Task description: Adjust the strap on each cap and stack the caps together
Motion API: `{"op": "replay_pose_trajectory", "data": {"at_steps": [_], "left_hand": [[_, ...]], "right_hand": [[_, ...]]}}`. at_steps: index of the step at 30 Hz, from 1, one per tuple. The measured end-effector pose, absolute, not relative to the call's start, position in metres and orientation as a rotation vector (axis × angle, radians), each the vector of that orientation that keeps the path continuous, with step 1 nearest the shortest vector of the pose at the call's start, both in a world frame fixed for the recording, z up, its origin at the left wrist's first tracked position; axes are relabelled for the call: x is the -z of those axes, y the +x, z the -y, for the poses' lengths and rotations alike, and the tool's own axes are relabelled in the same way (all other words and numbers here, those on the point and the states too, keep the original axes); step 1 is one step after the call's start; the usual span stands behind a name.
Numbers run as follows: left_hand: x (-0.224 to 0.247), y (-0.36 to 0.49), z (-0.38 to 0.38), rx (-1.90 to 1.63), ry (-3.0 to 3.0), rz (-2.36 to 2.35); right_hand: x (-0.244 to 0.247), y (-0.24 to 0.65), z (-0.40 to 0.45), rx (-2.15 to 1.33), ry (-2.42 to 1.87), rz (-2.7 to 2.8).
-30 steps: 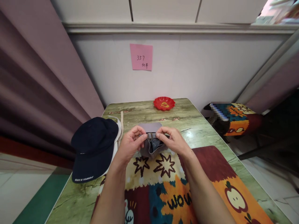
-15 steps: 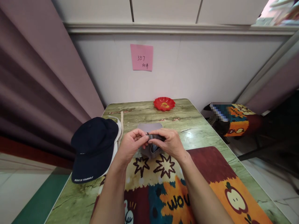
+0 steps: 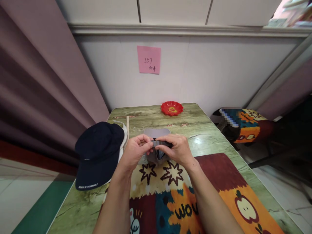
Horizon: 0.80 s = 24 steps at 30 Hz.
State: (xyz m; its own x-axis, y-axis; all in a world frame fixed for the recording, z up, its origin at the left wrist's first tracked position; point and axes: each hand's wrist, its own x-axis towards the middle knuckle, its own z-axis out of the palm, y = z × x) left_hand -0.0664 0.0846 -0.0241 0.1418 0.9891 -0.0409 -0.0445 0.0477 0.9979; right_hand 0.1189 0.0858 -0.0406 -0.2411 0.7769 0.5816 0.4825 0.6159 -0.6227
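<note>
A grey cap (image 3: 157, 132) rests at the middle of the table, its brim pointing to the far side and its inside partly in view. Above its near opening runs a dark strap with a small greyish clasp (image 3: 156, 143). My left hand (image 3: 136, 150) pinches the strap's left end between thumb and fingertips. From the other side, my right hand (image 3: 179, 148) closes thumb and fingers around the strap. Fingers cover much of the strap, so whether the clasp is fastened I cannot tell. Left of my hands lies a navy cap (image 3: 99, 149), on top of white headwear (image 3: 125, 133).
A red scalloped dish (image 3: 172, 108) stands at the table's far edge. Beneath my forearms spreads a colourful mat (image 3: 170, 208) on the green marbled table (image 3: 209, 136). A pink note (image 3: 149, 60) is stuck to the wall. To the right is a patterned stool (image 3: 248, 126).
The fingers of my left hand have shifted slightly at the strap, and more of the clasp shows between the hands. Both hands keep their grip; the caps stay in place.
</note>
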Motion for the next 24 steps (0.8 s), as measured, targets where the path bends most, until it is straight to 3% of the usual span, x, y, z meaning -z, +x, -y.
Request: {"op": "replay_pose_trajectory", "data": {"at_steps": [7,19,24], "left_hand": [[0.034,-0.086,-0.093,-1.137,1.245,-1.135],[0.025,-0.086,-0.088,-0.999,1.421,-1.185],[0.025,-0.090,-0.089,-1.001,1.579,-1.255]], "right_hand": [[0.045,0.143,-0.096,-0.808,-1.128,1.901],[0.044,0.144,-0.096,-1.079,-1.061,2.047],[0.046,0.148,-0.097,-1.034,-1.075,2.021]]}}
